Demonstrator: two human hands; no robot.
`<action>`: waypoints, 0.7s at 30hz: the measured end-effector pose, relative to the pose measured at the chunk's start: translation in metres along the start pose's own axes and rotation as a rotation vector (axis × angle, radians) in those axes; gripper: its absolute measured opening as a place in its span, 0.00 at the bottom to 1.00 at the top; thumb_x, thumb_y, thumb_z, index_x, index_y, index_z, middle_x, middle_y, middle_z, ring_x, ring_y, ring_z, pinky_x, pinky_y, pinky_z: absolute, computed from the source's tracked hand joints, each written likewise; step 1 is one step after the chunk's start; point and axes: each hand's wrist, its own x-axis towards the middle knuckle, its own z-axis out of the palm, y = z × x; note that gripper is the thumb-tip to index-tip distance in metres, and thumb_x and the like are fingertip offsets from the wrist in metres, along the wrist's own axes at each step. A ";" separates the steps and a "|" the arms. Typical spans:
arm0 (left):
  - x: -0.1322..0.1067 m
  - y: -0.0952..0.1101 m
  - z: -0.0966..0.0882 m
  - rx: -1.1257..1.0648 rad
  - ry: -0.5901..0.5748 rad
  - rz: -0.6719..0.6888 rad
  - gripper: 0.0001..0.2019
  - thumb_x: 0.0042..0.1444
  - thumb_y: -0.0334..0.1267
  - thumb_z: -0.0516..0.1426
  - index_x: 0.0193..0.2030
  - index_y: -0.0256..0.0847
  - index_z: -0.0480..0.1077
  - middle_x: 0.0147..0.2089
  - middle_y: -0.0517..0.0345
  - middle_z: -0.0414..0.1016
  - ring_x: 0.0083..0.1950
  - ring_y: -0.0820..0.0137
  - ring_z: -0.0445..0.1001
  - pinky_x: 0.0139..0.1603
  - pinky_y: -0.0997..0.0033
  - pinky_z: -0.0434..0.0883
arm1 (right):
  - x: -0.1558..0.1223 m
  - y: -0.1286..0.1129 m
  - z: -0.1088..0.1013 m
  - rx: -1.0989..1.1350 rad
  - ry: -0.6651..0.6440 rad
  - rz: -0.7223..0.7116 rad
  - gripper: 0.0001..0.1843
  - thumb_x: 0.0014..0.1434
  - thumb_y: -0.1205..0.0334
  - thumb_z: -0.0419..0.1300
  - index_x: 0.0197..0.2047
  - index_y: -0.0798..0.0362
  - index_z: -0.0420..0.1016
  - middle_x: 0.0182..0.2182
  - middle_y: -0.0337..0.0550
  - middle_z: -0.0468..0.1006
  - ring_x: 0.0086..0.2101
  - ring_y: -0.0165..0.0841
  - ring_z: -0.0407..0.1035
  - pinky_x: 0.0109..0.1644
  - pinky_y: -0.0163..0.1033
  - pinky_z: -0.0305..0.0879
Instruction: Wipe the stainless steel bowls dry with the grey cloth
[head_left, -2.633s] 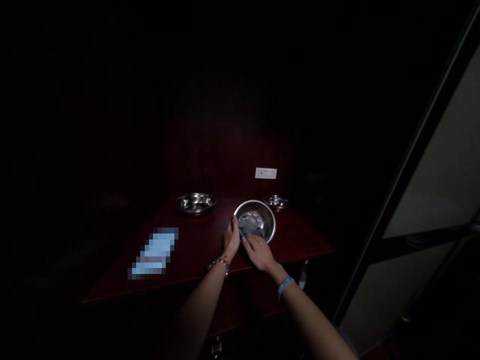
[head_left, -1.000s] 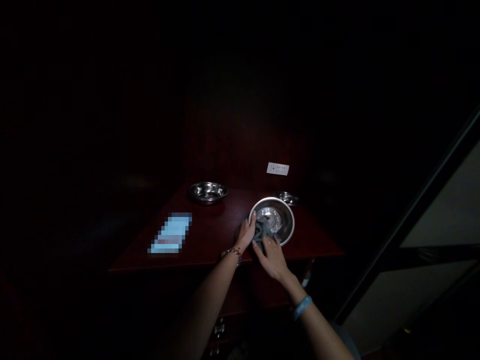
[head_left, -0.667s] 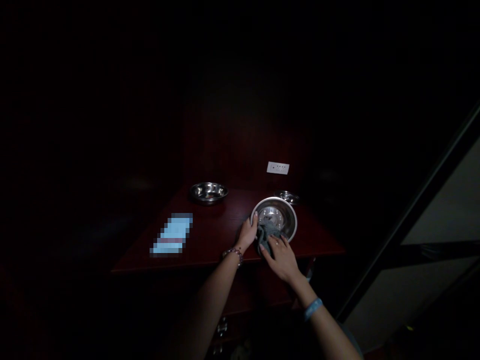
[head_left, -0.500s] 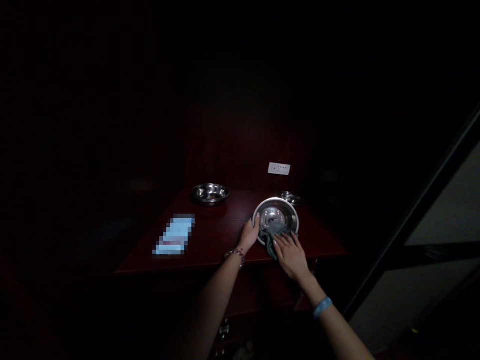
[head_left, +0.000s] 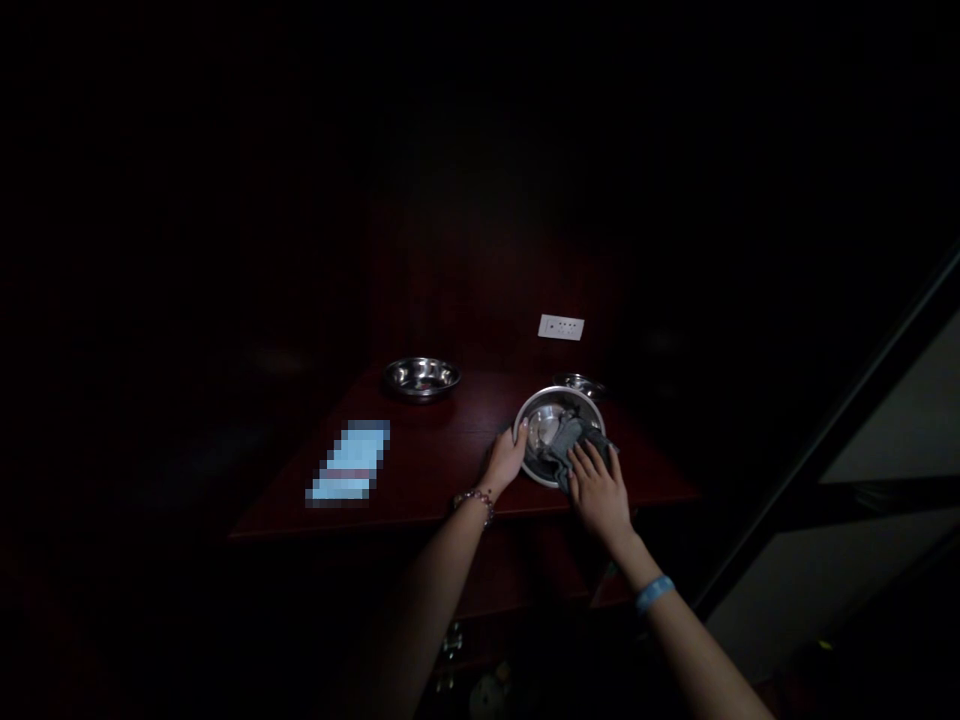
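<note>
A shiny steel bowl [head_left: 541, 425] is tilted toward me over the right part of the dark red table [head_left: 450, 460]. My left hand [head_left: 505, 460] grips its left rim, thumb on the inside and the other fingers hidden behind. A dark grey-green cloth [head_left: 570, 440] lies bunched inside the bowl and over its lower right rim. My right hand [head_left: 600, 490] presses on this cloth from the near right side, its fingers curved over it.
Another steel bowl [head_left: 421, 380] stands at the back left of the table. Behind the held bowl a further steel dish [head_left: 581, 384] shows in part. A blurred-out light blue rectangle [head_left: 350, 462] lies at the left. A white socket plate [head_left: 561, 327] is on the back wall.
My right hand has moved the cloth to the right and up along the bowl's inside. The bowl and my left hand have shifted slightly right.
</note>
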 end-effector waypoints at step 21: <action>-0.001 0.000 -0.009 -0.007 -0.134 -0.088 0.33 0.67 0.58 0.43 0.60 0.34 0.73 0.62 0.44 0.76 0.68 0.61 0.69 0.71 0.65 0.59 | -0.003 -0.068 0.017 0.331 0.087 0.078 0.31 0.73 0.57 0.40 0.76 0.56 0.46 0.64 0.53 0.71 0.62 0.41 0.65 0.74 0.57 0.40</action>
